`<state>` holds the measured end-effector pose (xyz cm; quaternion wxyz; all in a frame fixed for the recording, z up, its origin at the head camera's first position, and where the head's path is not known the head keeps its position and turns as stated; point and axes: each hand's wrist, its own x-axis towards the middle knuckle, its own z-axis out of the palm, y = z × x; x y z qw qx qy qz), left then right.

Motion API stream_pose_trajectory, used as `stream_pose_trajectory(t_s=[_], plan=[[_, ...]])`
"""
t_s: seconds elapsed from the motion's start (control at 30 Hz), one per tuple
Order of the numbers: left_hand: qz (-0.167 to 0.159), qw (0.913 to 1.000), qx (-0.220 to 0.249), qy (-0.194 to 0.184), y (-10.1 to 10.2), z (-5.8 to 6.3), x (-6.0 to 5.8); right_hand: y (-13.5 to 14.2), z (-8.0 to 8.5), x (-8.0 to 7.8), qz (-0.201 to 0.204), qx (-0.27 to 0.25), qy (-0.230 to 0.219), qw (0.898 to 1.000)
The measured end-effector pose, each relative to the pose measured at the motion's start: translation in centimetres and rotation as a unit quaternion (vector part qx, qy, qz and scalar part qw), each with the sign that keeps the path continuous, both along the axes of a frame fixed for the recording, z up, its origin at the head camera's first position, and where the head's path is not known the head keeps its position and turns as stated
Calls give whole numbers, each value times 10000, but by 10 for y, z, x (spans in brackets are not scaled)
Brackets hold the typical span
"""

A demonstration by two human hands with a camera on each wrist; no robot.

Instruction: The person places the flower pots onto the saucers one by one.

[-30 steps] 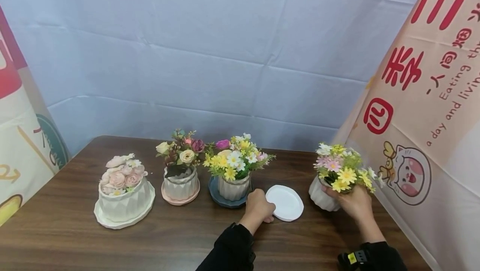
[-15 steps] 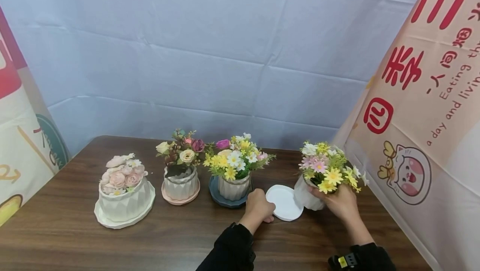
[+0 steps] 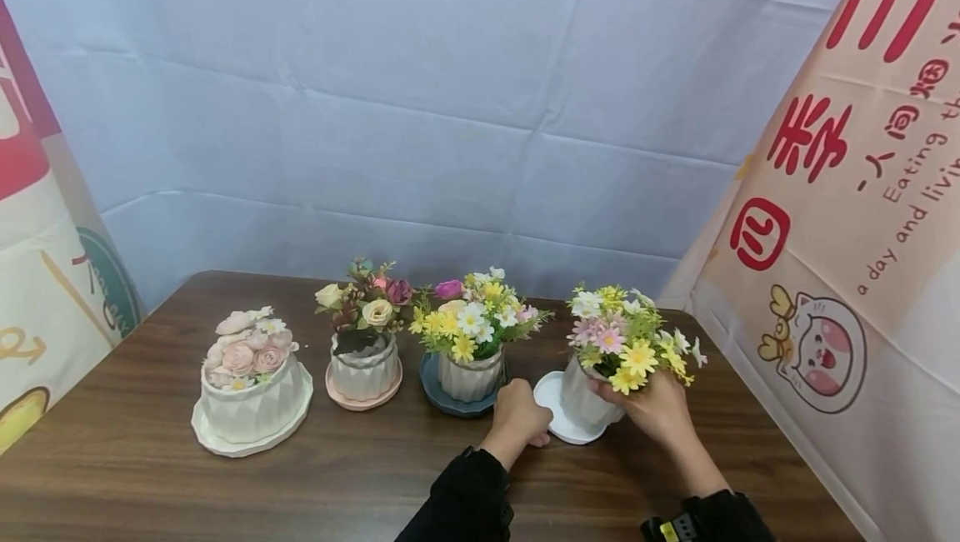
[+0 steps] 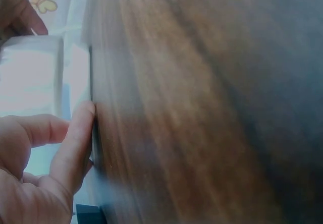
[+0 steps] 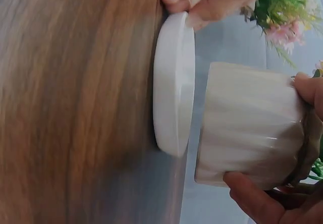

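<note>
My left hand (image 3: 520, 415) pinches the near-left rim of a small white saucer (image 3: 550, 394) lying on the table. The right wrist view shows its thumb over the edge of that saucer (image 5: 169, 88) and its other fingers curled. With my right hand (image 3: 662, 410) I grip a ribbed white flowerpot (image 3: 587, 398) near its top, holding artificial yellow, pink and white flowers (image 3: 633, 338). The pot (image 5: 247, 125) hangs over the saucer, with a gap under its base in the right wrist view. From the head, the pot covers the saucer's right part.
To the left stand three more potted flower arrangements: one on a blue saucer (image 3: 442, 392), one on a pink saucer (image 3: 352, 403), and a wide pot of pale roses (image 3: 247, 404) on a white plate (image 3: 206, 439). A printed cloth (image 3: 810, 275) hangs along the table's right side.
My right hand has carried the flowerpot leftward, from beside the white saucer to over it. My left hand stays at the saucer's rim.
</note>
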<state>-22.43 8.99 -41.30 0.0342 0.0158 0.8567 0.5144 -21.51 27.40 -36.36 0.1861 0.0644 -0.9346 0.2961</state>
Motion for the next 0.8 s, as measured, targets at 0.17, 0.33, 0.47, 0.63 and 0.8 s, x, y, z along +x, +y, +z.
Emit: stream_pose_trajectory(t_s=[0.17,0.33,0.47,0.63,0.8], plan=[[-38,9999,79,-58,-1,0,0,-8,-2,0,64,9,-226,9997],[-21,10000,72,-35,-1,0,0,-12,-6,-1,139,159,-315,9993],[-27,10000,15,29,0,-1,-1,-14,-8,-1,148,177,-338,9992],[-43,9999,94,47,-1,-1,-1,-16,-8,0,206,202,-354,9990],[-53,9998,170,61,-2,-1,0,-18,-9,0,265,244,-456,9983]])
